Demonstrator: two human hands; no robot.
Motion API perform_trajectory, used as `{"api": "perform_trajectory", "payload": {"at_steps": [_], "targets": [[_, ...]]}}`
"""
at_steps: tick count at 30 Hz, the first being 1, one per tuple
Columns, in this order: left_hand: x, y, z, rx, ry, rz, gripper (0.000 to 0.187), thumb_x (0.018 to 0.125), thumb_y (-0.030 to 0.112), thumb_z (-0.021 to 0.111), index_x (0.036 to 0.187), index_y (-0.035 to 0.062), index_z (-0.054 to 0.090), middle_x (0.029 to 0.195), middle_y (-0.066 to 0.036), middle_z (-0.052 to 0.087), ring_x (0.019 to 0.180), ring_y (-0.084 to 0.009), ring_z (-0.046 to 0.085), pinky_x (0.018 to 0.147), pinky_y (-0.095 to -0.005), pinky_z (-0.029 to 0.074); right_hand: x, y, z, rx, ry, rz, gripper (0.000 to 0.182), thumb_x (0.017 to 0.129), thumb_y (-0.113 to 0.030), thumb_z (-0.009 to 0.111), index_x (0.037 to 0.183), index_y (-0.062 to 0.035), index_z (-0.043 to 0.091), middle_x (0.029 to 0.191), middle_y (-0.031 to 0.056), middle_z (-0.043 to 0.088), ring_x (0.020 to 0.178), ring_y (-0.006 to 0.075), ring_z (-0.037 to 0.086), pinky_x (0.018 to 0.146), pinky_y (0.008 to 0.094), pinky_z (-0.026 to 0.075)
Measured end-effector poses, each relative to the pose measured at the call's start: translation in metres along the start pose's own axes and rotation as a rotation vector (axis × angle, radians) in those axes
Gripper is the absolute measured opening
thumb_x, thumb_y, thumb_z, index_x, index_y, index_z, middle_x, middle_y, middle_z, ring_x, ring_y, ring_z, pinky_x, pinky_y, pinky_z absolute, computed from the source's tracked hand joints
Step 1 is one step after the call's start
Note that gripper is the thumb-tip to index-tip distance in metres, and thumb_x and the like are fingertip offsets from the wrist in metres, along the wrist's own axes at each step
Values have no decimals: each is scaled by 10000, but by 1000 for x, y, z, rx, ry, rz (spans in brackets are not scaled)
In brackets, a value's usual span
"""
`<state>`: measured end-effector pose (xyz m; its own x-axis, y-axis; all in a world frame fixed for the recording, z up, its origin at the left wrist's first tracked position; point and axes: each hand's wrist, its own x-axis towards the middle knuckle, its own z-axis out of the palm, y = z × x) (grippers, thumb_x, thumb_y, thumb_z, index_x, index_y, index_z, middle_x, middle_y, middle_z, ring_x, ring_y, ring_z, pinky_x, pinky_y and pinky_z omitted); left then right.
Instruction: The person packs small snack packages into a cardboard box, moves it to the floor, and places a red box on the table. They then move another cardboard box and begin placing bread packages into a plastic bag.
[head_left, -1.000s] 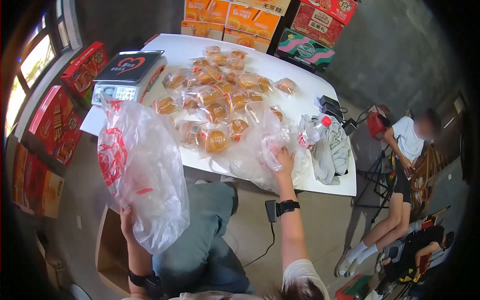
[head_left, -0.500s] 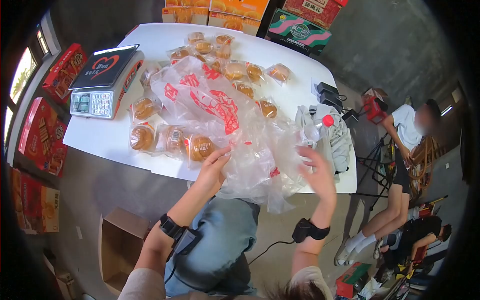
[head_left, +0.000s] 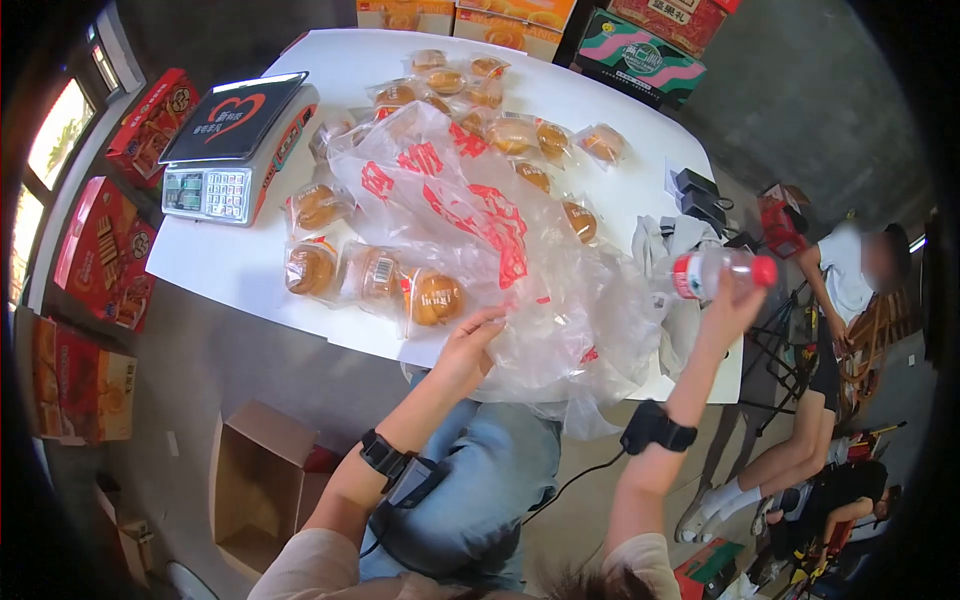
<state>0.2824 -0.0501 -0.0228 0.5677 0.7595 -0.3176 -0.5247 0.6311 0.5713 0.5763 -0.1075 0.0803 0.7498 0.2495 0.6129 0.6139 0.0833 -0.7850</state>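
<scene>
A crumpled clear plastic bag (head_left: 560, 300) with red lettering lies spread over the middle and front of the white table. My left hand (head_left: 472, 348) is closed, thumb and fingertips pinching the bag's near edge. Just left of those fingers sits a wrapped bun (head_left: 434, 297), one of several in clear packets. On the right, my right hand (head_left: 735, 312) is wrapped around a clear plastic bottle (head_left: 712, 274) with a red cap and a red-and-white label. The bottle lies tilted sideways in the hand, above a pale grey cloth (head_left: 682, 325).
A digital scale (head_left: 228, 165) stands at the table's left. More wrapped buns (head_left: 513, 135) lie toward the back. Small black boxes (head_left: 700, 195) rest at the right edge. An open cardboard box (head_left: 255, 490) is on the floor at left. Two people are off to the right.
My right hand has moved right and grasped the bottle, which stood on the cloth before. My left hand still pinches the bag. The whole view has shifted somewhat.
</scene>
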Motion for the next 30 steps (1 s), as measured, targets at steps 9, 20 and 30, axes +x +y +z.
{"api": "perform_trajectory", "payload": {"at_steps": [9,20,30], "targets": [[-53,77,-44,-479,-97,288,449,832,203,482,1232,13,406,1177,-154,508,1063,-296,514,929,-437,407,-90,-114,-13,388,-546,-44,503,774,-251,605,1154,12,407,1065,137,525,980,237,520,889,365,384],[-203,136,-184,469,125,468,229,726,22,590,950,-19,599,1042,-130,596,945,-256,574,846,-366,429,-109,4,22,13,-451,17,480,776,-184,649,1149,30,435,1072,123,519,997,210,495,897,322,360],[-248,152,-117,1537,231,670,243,588,-128,572,723,53,663,1058,-101,605,1038,-305,526,851,-356,420,-90,33,16,-102,-540,21,602,790,-122,628,1283,7,309,1244,150,426,1160,220,418,968,318,307]]}}
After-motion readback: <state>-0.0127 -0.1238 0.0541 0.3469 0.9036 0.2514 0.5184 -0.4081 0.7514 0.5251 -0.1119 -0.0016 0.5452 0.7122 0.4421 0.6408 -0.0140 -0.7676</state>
